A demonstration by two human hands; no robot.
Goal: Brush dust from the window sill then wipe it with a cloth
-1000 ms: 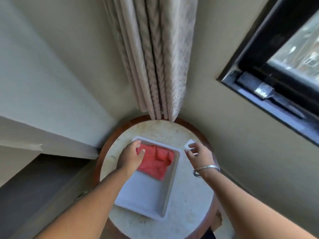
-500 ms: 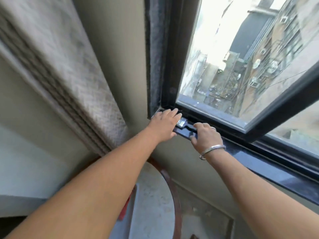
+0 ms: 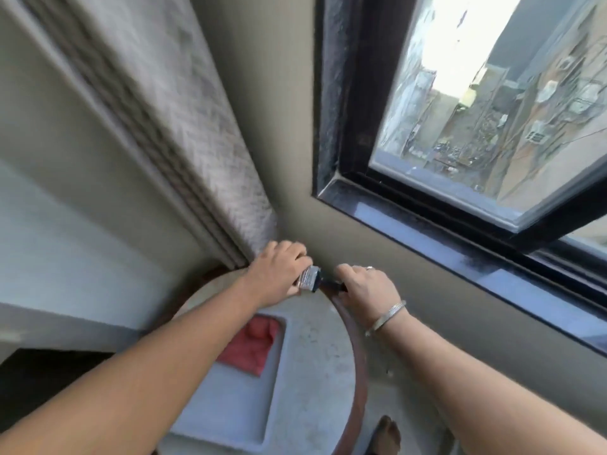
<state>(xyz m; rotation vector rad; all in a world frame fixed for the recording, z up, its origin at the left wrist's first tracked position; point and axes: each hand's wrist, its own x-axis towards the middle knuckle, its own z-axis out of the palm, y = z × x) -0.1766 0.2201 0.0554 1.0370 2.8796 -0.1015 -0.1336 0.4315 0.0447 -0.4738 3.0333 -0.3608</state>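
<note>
Paintbrush (image 3: 312, 278), frame centre, below window sill (image 3: 437, 239): handle clamped in right hand (image 3: 364, 290) fingers, bristle end enclosed by left hand (image 3: 279, 274). Red cloth (image 3: 254, 344) in tray (image 3: 230, 408) on tabletop (image 3: 315, 356). Advised: free bristles, sweep sill one way.
</note>
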